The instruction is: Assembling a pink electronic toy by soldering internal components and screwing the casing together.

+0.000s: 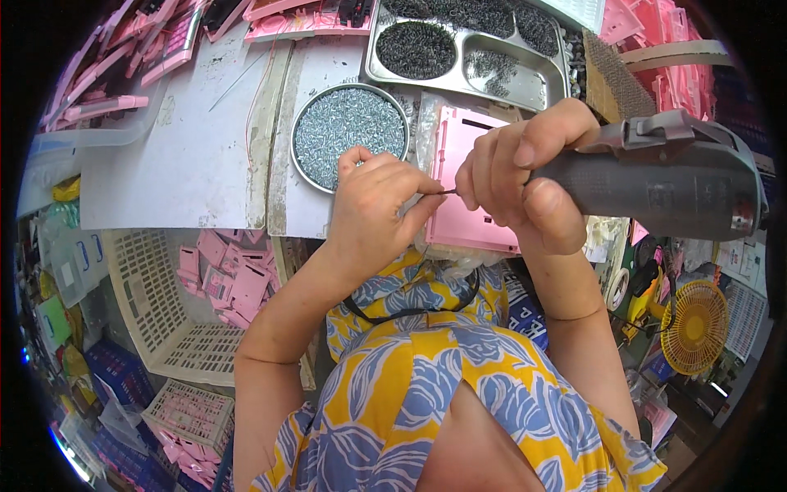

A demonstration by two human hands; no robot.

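My right hand [529, 168] is wrapped round a dark grey electric screwdriver [656, 189], held level with its thin bit [448, 192] pointing left. At the bit's tip, the thumb and forefinger of my left hand [369, 197] are pinched together; whatever sits between them is too small to make out. Beneath the bit lies a pink plastic casing [471, 225] with slots, partly covered by my right hand. A round metal dish [296, 152] full of small silvery screws stands just beyond my left hand.
A metal compartment tray [525, 93] with small dark springs or screws is at the back. Pink parts [176, 41] are piled far left, more [672, 74] far right. A cream plastic crate [156, 328] of pink pieces stands below the table at left; a yellow fan [695, 328] is at right.
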